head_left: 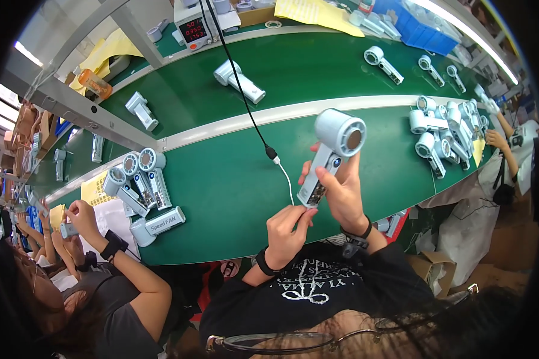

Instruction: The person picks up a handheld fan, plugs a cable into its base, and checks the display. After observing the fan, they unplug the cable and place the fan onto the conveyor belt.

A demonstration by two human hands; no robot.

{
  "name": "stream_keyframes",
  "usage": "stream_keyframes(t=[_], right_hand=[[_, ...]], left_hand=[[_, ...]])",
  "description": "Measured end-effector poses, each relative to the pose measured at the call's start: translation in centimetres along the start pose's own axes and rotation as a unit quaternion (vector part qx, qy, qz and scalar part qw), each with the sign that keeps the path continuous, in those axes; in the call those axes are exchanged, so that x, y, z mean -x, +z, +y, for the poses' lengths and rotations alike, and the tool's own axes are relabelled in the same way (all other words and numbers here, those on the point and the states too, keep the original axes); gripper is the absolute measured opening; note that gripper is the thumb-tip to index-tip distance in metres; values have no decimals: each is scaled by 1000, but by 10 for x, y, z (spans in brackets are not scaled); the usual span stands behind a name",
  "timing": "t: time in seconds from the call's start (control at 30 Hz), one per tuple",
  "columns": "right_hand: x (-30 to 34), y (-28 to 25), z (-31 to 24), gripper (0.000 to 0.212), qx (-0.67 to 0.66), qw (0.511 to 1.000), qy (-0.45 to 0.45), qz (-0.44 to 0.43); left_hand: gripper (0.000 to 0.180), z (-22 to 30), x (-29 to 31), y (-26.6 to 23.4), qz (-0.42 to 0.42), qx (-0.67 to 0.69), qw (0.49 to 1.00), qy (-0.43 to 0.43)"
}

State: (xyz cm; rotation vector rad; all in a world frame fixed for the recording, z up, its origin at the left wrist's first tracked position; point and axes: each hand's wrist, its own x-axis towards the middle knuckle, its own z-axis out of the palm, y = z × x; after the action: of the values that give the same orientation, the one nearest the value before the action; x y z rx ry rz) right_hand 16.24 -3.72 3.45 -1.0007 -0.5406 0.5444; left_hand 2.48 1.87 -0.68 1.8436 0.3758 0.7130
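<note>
A light-blue handheld fan [335, 134] stands tilted in front of me, its round head up. My right hand [346, 197] is wrapped round its handle, with the thumb beside a small dark round display. Low on the handle, an opening shows some of the inner parts. My left hand [286, 234] is closed in a pinch at the handle's bottom end, on the end of a white cable [286, 175]. Its plug is hidden by my fingers. The cable runs up to a black connector [270, 152] on a hanging black cord.
Several fans [147, 173] are grouped at the left, and a larger pile of fans [446, 128] lies at the right. Behind a pale rail, a green belt [311, 69] carries spaced fans. A power meter [193, 30] stands at the back. Co-workers sit on both sides.
</note>
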Motion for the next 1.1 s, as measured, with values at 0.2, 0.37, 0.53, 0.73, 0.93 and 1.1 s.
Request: stream_keyframes(t=[0.2, 0.37, 0.53, 0.73, 0.93, 1.1], right_hand=[[-157, -76, 6, 65, 256, 953, -133, 95], [-267, -125, 70, 77, 612, 783, -113, 22], [-280, -85, 124, 70, 765, 591, -241, 83], [-266, -46, 179, 56, 740, 615, -261, -80], [-230, -5, 145, 52, 641, 729, -141, -193], [-204, 1, 109, 57, 661, 714, -66, -221]], left_hand=[[7, -5, 12, -12, -3, 55, 994, -90], [7, -4, 2, -11, 13, 36, 999, -12], [7, -7, 1, -20, 40, 18, 999, -29], [7, -2, -5, -18, 30, 24, 999, -28], [7, -7, -4, -21, 50, 25, 998, -39], [10, -2, 1, -20, 54, 37, 997, -35]])
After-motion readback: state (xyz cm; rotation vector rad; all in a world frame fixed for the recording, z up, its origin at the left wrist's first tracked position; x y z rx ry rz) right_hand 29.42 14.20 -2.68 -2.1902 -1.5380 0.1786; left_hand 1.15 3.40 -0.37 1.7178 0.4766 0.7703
